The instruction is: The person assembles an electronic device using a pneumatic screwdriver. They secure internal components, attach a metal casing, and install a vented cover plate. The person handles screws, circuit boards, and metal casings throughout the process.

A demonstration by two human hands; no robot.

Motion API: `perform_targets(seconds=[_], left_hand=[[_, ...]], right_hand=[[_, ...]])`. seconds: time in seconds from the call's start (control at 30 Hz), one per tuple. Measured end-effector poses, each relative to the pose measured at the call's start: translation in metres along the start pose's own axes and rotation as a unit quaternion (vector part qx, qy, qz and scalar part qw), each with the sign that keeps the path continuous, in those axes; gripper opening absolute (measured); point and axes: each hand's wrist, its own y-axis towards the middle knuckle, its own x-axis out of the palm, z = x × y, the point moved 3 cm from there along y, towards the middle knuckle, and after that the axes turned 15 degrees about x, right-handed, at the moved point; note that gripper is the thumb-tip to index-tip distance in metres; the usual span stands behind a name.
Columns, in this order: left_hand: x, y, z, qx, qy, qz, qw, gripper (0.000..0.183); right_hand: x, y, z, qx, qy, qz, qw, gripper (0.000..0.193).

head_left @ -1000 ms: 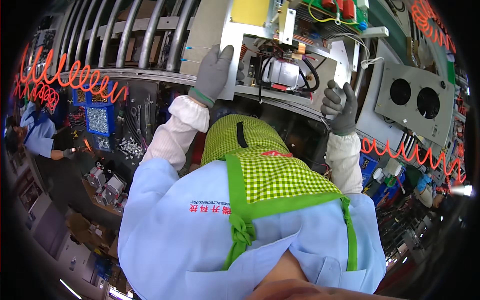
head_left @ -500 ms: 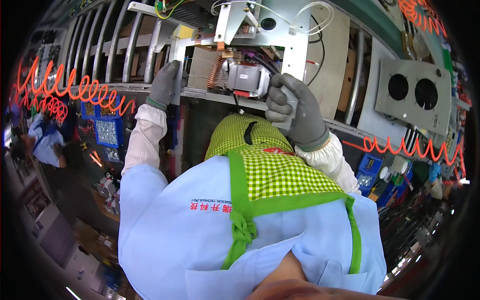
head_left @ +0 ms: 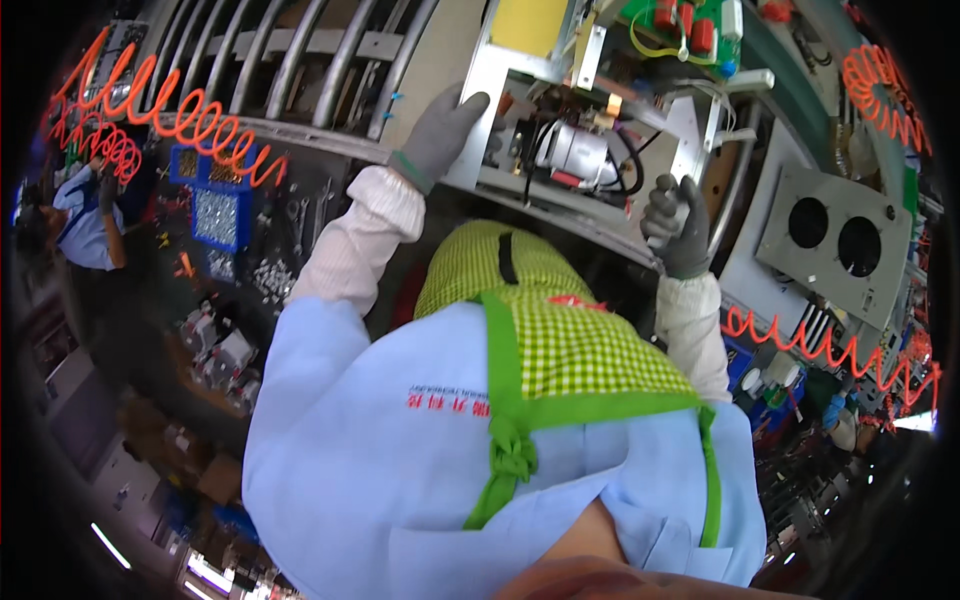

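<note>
A metal equipment chassis [head_left: 488, 72] stands on the roller conveyor in front of me, turned at an angle. My left hand [head_left: 443, 132], in a grey glove, is closed round the chassis's left side plate. Gripping the near end of its right side plate [head_left: 692, 148] is my gloved right hand [head_left: 677, 222], fingers curled over the metal. Between the hands, inside the frame, sits a silver motor-like cylinder [head_left: 577, 152] with black cables. A yellow panel [head_left: 525, 24] and a green circuit board [head_left: 690, 32] with red parts lie toward the chassis's far side.
Conveyor rollers [head_left: 340, 65] extend to the left. A grey panel with two round fans [head_left: 830, 235] lies at the right. Orange coiled hoses [head_left: 190, 115] hang on both sides. Blue bins [head_left: 217, 215] hold small hardware at the left, and another person [head_left: 85, 220] works beyond them.
The chassis has turned and now sits farther right in view. Both hands keep hold of its side plates and have moved right. The yellow panel and circuit board show more fully.
</note>
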Motion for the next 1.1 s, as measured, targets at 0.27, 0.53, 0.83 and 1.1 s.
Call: perform_targets(seconds=[0.27, 0.53, 0.83, 1.1], left_hand=[[0.006, 0.012, -0.02, 0.027, 0.043, -0.148, 0.988, 0.034], [0.01, 0.007, -0.039, -0.106, -0.294, -0.066, 0.948, 0.061], [0.056, -0.014, -0.037, -0.166, -0.401, -0.094, 0.896, 0.056], [0.076, -0.004, -0.001, -0.202, -0.51, -0.077, 0.832, 0.037]], right_hand=[[-0.02, -0.024, -0.013, -0.025, -0.043, 0.099, 0.994, 0.036], [-0.007, -0.047, -0.023, -0.099, -0.228, 0.358, 0.9, 0.039], [-0.038, -0.065, -0.015, -0.124, -0.128, 0.206, 0.962, 0.058], [-0.004, -0.066, -0.016, -0.079, 0.04, -0.022, 0.996, 0.047]])
